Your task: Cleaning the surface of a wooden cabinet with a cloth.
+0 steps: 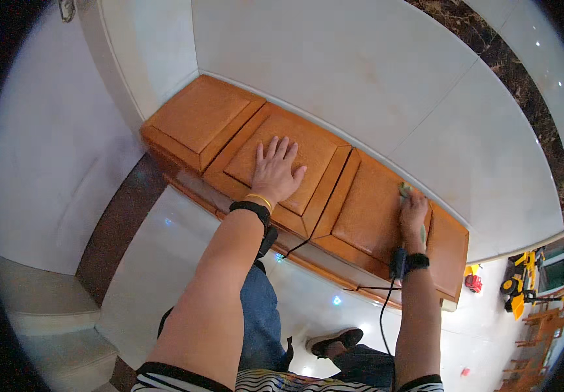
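Before me a long wooden bench or low cabinet (233,115) runs along the wall, its orange-brown top divided into several framed panels. My left hand (277,171) lies flat on the second panel from the left, fingers spread, holding nothing. Farther right, my right hand (413,215) grips a greenish cloth (404,190) against the top near the wall-side edge. Most of the cloth is hidden under the fingers and palm. A black strap with a small device (398,262) sits at my right wrist, a cable hanging from it.
The tiled wall (321,63) borders the bench's far side. Steps (51,313) descend at the lower left. On the glossy floor (478,338) at the right are a yellow toy excavator (522,284) and a red toy vehicle (473,282). Wooden chairs (539,323) stand beyond.
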`<state>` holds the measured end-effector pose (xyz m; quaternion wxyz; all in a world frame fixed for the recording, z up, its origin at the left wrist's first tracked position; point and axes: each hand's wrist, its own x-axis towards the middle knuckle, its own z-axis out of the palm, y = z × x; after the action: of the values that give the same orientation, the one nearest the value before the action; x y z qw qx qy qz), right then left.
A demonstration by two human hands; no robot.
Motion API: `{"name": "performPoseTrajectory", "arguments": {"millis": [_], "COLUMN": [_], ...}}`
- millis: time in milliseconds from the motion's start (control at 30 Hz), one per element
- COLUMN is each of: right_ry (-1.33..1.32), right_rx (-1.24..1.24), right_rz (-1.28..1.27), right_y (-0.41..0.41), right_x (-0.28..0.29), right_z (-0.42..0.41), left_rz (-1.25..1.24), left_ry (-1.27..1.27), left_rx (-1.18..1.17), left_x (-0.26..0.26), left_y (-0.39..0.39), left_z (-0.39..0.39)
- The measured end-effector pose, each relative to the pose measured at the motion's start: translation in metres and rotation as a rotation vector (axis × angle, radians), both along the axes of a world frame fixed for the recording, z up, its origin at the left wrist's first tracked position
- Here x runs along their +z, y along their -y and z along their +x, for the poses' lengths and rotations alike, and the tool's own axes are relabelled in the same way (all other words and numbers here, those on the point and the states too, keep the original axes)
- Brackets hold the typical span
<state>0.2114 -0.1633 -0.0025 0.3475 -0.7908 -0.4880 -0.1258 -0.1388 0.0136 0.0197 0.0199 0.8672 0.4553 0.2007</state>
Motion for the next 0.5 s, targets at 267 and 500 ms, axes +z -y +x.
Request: {"name": "performPoseTrajectory", "arguments": {"millis": [267,500], "right_ry": [0.078,0.172], "right_rx": [0.415,0.221], "right_rz": [-0.153,-0.036], "right_y": [0.026,-0.040], "right_x": [0.038,0.011], "right_z": [-0.173,-0.040], "left_rz": [0.009,-0.105], "left_ry": [-0.007,-0.058], "left_rx": [-0.005,-0.015], "left_x": [0.005,0.016], "left_y": [-0.003,0.001], "left_z": [-0.002,0.007]}}
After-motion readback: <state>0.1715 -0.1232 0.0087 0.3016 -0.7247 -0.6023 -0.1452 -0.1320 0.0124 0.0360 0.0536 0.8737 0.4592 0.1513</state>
